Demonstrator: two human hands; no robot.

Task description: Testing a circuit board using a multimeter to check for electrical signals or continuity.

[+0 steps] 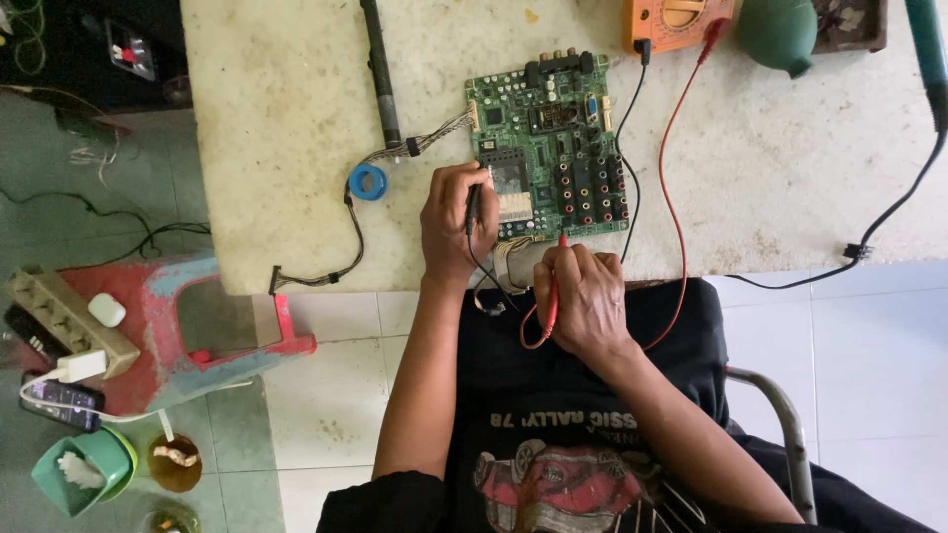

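A green circuit board (pixel 553 148) lies on the pale, stained table (pixel 286 118). My left hand (pixel 456 222) grips a black test probe (pixel 474 202), its tip on the board's lower left area near a grey chip. My right hand (pixel 585 296) holds a red test probe (pixel 555 286) with its tip touching the board's near edge. Red and black leads run from the probes up to an orange multimeter (pixel 681 22) at the table's far edge.
A black soldering tool (pixel 380 69), a blue tape ring (pixel 368 182) and a ribbon cable (pixel 326 266) lie left of the board. A green bulb blower (pixel 780 35) sits far right. Beside me a worn stool (pixel 158 326) carries a power strip (pixel 59 321) and phone (pixel 61 400).
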